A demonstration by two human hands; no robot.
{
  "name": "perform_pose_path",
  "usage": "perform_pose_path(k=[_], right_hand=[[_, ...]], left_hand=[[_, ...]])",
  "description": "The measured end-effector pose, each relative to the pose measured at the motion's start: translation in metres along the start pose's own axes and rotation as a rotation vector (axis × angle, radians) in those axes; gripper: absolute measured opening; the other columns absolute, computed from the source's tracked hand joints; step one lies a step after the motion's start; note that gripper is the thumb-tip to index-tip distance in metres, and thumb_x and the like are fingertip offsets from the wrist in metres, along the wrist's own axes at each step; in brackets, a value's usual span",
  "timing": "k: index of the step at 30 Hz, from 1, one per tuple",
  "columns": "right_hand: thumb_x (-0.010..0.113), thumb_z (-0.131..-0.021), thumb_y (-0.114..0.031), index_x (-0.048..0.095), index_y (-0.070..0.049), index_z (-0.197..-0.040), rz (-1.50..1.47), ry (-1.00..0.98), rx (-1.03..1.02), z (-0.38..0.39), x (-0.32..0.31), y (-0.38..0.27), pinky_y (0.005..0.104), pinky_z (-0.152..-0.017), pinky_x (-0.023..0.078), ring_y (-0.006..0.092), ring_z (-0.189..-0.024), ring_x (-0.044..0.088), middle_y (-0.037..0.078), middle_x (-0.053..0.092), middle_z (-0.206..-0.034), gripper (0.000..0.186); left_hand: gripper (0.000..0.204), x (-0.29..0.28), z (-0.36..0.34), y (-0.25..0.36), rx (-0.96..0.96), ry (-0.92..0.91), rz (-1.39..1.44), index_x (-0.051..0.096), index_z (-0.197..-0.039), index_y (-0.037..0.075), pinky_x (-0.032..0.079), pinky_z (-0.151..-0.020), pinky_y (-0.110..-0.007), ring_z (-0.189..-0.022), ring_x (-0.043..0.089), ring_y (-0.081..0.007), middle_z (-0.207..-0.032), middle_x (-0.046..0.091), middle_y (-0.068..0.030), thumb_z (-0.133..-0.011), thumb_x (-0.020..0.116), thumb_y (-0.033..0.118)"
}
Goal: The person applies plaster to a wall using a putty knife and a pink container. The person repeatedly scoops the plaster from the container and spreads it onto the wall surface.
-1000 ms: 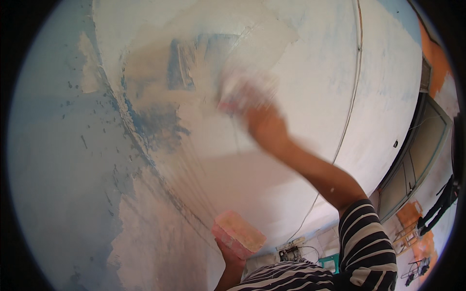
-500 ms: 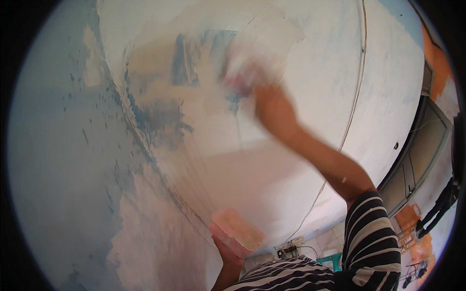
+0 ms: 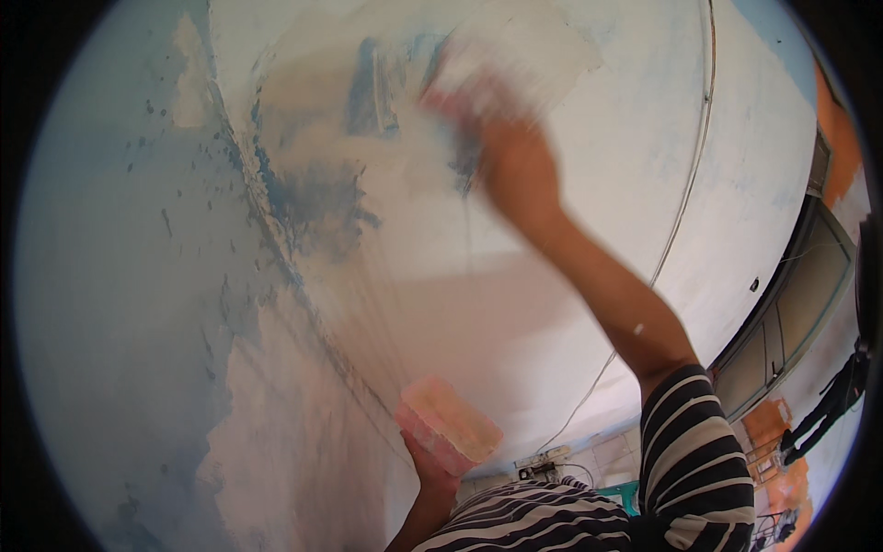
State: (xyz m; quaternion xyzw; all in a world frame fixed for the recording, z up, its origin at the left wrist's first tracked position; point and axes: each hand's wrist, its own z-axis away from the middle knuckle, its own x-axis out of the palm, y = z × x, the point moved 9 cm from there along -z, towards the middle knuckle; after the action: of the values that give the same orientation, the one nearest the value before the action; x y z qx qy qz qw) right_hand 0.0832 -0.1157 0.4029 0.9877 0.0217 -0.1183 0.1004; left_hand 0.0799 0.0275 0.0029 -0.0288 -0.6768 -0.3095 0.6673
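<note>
My right arm, in a black-and-white striped sleeve, reaches up to the pale wall (image 3: 589,304). My right hand (image 3: 520,166) is closed on a flat pinkish-red spreading tool (image 3: 460,87), held at the wall beside bare blue patches. Motion smears the tool, so its exact kind is unclear. Low down near my body, my left hand (image 3: 432,471) grips a pink rectangular tub-like piece (image 3: 452,421) from below and the side. Its upper face is pale and crusted; I cannot tell whether it is hollow.
A rough corner seam (image 3: 276,230) divides this wall from a blue-grey wall (image 3: 120,276) at left. A thin cable (image 3: 685,193) runs down the wall toward a power strip (image 3: 543,463). At right are a door (image 3: 782,322) and a dark, long-legged shape (image 3: 828,400).
The wall has shifted slightly up and right in view. My right hand has moved up with the tool. My left hand still holds the pink piece in nearly the same place.
</note>
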Motion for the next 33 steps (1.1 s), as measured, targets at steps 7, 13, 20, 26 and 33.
perform_pose_path(k=[7,13,20,26,33], right_hand=[[0.057,-0.084,0.003,0.061,-0.008,-0.132,-0.387,-0.321,-0.103,0.055,0.01,-0.078,0.0445,-0.109,0.041,0.0265,-0.137,0.047,0.013,0.051,-0.146,0.05],[0.056,-0.081,0.006,0.059,-0.018,-0.133,0.034,0.207,0.098,-0.044,-0.048,0.012,0.0392,-0.091,0.053,0.0333,-0.119,0.06,0.012,0.06,-0.134,0.058],[0.058,-0.081,0.001,0.059,-0.009,-0.133,-0.197,-0.282,-0.381,0.066,0.038,-0.113,0.0421,-0.105,0.046,0.0288,-0.129,0.055,0.015,0.052,-0.146,0.054],[0.055,-0.084,0.005,0.059,-0.016,-0.134,-0.194,0.131,-0.018,-0.053,-0.049,-0.038,0.0432,-0.097,0.05,0.0335,-0.12,0.06,0.016,0.057,-0.138,0.054],[0.054,-0.091,-0.009,0.055,-0.003,-0.134,-0.148,-0.341,-0.455,0.077,0.065,-0.134,0.0475,-0.107,0.045,0.0357,-0.129,0.054,0.02,0.048,-0.148,0.044]], left_hand=[[0.054,-0.007,-0.005,0.003,-0.036,-0.062,0.022,0.053,-0.116,0.018,0.055,-0.076,-0.043,-0.092,0.064,-0.0187,-0.1,0.06,0.0006,-0.098,0.036,0.066],[0.056,-0.018,-0.002,0.0,0.037,0.08,0.026,0.052,-0.125,0.019,0.055,-0.083,-0.044,-0.101,0.064,-0.0206,-0.109,0.061,0.0018,-0.098,0.038,0.066],[0.064,-0.06,-0.007,-0.009,-0.019,-0.065,-0.012,0.046,-0.138,0.02,0.052,-0.094,-0.045,-0.116,0.059,-0.0233,-0.126,0.058,-0.0007,-0.097,0.037,0.068],[0.071,-0.048,0.006,-0.015,0.011,-0.016,-0.098,0.04,-0.144,0.019,0.047,-0.101,-0.048,-0.124,0.054,-0.0263,-0.135,0.053,-0.0031,-0.096,0.036,0.071],[0.075,-0.048,0.007,-0.01,0.037,0.034,-0.137,0.036,-0.149,0.019,0.046,-0.105,-0.049,-0.128,0.052,-0.028,-0.139,0.051,-0.0043,-0.096,0.035,0.071]])
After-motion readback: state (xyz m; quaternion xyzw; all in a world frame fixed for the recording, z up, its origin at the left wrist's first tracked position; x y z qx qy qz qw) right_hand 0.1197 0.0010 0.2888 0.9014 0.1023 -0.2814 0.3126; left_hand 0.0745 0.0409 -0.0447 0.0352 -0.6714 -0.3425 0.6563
